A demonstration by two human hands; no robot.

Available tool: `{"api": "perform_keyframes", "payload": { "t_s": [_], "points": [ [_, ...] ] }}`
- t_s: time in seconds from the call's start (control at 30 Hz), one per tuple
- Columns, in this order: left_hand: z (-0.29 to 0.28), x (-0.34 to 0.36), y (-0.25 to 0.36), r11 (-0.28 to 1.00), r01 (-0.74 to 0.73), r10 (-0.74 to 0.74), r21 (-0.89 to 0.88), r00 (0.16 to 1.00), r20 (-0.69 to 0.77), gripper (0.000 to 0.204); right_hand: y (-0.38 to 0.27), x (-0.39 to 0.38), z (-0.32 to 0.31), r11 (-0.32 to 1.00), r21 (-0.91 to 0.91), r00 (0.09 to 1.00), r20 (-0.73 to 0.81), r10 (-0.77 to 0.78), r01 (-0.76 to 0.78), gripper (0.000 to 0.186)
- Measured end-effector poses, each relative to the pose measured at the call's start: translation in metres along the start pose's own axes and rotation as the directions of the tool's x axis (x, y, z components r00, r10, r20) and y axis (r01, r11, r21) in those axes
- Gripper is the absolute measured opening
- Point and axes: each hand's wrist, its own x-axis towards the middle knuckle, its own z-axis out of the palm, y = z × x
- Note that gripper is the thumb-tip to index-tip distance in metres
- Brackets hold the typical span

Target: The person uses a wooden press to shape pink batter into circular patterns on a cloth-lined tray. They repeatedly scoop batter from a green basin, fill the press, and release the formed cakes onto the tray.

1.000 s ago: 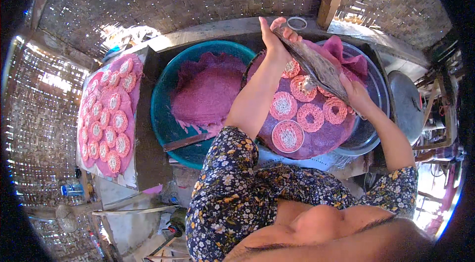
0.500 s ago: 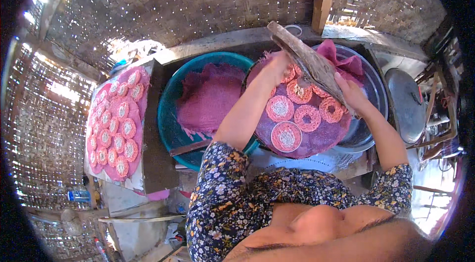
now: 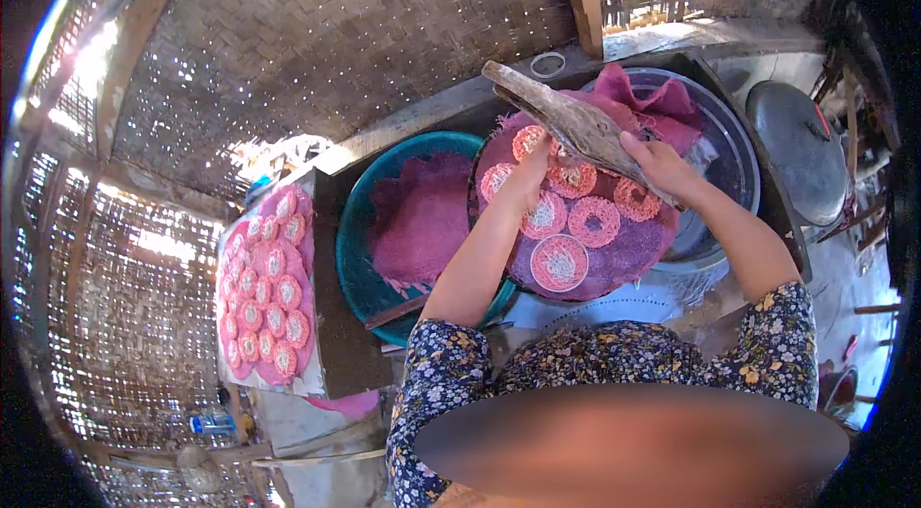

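Observation:
My right hand grips the lower right end of a worn wooden board, which is held tilted over a round tray. My left hand reaches in under the board's left part, among pink-and-white rings; its fingertips are largely hidden, so I cannot tell what they hold. Purple-pink cloth lines the tray. Several lacy rings lie on it, among them a pink open ring, one with a white centre and one inside a thin white hoop.
Left of the tray stands a teal basin with wet pink cloth and a wooden stick. Farther left, a cloth-covered board carries several rings. A large clear basin and a dark lid are at the right.
The whole view has shifted and turned slightly. My left hand sits lower and more clearly beside the rings, and the board is still in my right hand.

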Motion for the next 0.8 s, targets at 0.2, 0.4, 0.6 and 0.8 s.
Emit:
{"api": "perform_keyframes", "payload": {
  "t_s": [0.2,0.4,0.6,0.8],
  "points": [
    [-0.008,0.003,-0.016,0.995,-0.065,0.056,0.079,0.993,0.106,0.065,0.021,0.017,0.008,0.998,0.049,0.999,-0.045,-0.030,0.032,0.075],
    [-0.004,-0.014,-0.030,0.624,-0.191,0.277,0.758,0.961,0.015,0.070,0.021,0.013,-0.003,0.994,0.108,0.999,-0.039,0.009,-0.005,0.076],
    [0.010,-0.033,-0.034,0.025,-0.137,0.402,0.990,0.908,0.115,0.073,0.013,0.000,-0.013,0.994,0.112,0.997,-0.078,0.016,-0.007,0.078],
    [0.008,-0.040,-0.028,-0.075,-0.071,0.444,0.995,0.891,0.097,0.081,0.014,-0.012,-0.016,0.992,0.115,0.986,-0.165,-0.025,0.045,0.078]
  ]
}}
